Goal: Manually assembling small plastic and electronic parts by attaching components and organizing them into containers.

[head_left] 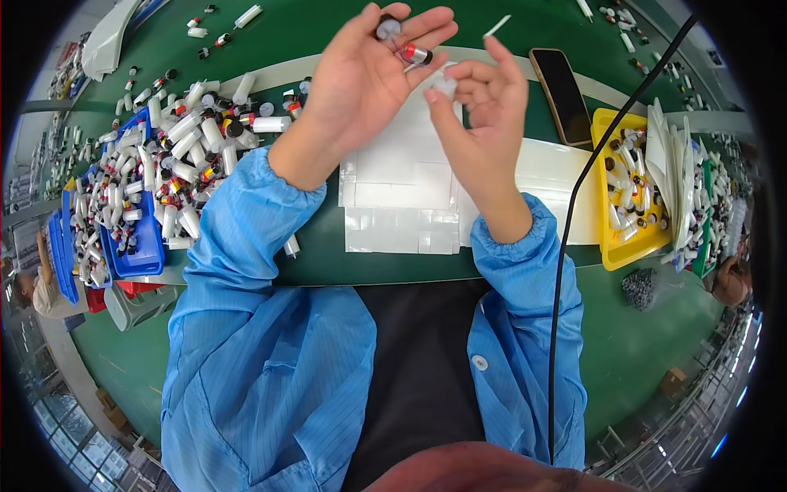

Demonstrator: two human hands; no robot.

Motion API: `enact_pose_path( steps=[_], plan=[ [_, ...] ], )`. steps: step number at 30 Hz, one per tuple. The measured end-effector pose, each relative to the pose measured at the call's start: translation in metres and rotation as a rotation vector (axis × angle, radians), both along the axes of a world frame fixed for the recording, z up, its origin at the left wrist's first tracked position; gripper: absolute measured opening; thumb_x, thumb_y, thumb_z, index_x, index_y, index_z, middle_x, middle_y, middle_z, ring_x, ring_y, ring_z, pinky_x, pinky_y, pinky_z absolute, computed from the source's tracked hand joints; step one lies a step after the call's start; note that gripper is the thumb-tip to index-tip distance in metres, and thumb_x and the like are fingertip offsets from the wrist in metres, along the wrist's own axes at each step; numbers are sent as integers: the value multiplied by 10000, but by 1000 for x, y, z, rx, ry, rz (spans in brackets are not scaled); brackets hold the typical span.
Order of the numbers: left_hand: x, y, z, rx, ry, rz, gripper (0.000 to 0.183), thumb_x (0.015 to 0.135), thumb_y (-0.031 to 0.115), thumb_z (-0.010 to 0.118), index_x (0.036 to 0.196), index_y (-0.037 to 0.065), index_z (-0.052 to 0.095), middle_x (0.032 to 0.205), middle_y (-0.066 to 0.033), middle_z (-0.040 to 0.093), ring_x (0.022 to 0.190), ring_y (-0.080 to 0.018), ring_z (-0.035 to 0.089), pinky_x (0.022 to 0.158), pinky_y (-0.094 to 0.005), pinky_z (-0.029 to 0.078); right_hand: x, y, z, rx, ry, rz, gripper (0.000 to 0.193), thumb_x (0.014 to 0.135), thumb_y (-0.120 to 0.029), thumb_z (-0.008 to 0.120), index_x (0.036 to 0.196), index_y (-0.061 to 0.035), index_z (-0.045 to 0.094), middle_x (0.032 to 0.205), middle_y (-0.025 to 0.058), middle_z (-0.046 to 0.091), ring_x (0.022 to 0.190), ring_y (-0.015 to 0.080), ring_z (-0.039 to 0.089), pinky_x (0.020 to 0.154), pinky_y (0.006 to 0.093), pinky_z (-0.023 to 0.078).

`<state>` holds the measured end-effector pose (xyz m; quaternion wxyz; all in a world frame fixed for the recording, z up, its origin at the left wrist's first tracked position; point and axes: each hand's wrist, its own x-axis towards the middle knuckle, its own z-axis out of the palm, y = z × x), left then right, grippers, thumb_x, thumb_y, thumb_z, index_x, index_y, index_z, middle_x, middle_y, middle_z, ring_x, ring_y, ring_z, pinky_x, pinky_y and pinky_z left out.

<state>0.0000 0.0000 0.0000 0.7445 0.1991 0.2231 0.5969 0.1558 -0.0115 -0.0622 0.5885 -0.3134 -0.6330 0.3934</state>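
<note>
My left hand (348,94) is turned palm up over the table. On its fingers lies a small red-and-black cylinder (417,54), with thin wires running toward a grey round disc (388,30). Close beside it, my right hand (488,135) pinches a small translucent white piece (443,84) between thumb and fingers; its exact shape is blurred. A thin white strip (498,25) shows just beyond the right fingertips, and I cannot tell whether they touch it. White sheets (398,176) lie flat on the table under both hands.
Left, a heap of white tubes and red-and-black cylinders (193,135) spills over a blue tray (135,256). A yellow tray (611,238) with similar parts stands right, below a dark phone (561,94). A black cable (566,238) hangs across the right side. Loose parts lie across the far table.
</note>
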Motion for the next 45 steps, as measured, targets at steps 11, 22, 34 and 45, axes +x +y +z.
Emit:
enact_pose_path(
  steps=[11,22,34,45],
  plan=[
    [-11,-7,-16,57,457,-474,453,1055,402,478,1249,11,599,1187,-140,655,1055,-221,653,957,-402,566,22,12,30,658,-671,-244,614,844,24,675,1418,-67,478,1199,83,685,1195,222,608,1089,406,366],
    [-3,1,-28,172,-68,-223,519,1097,415,243,1332,44,519,1511,-209,435,1386,-290,436,1142,-415,365,-3,-5,12,286,-346,-191,675,833,-38,762,1420,-7,430,982,69,687,970,156,654,979,339,461],
    [-13,3,-27,316,645,-302,412,1010,152,588,1390,10,522,1221,-118,651,1125,-183,637,1055,-349,476,4,-1,7,291,-277,-295,582,857,2,669,1408,-56,492,918,71,678,832,203,635,729,317,510],
    [-25,6,-23,191,546,-286,409,966,76,653,1354,0,550,1201,-113,667,1058,-187,686,961,-304,567,1,0,6,310,-212,-249,528,840,0,698,1346,-69,561,917,55,661,854,202,609,802,343,486]
  ],
)
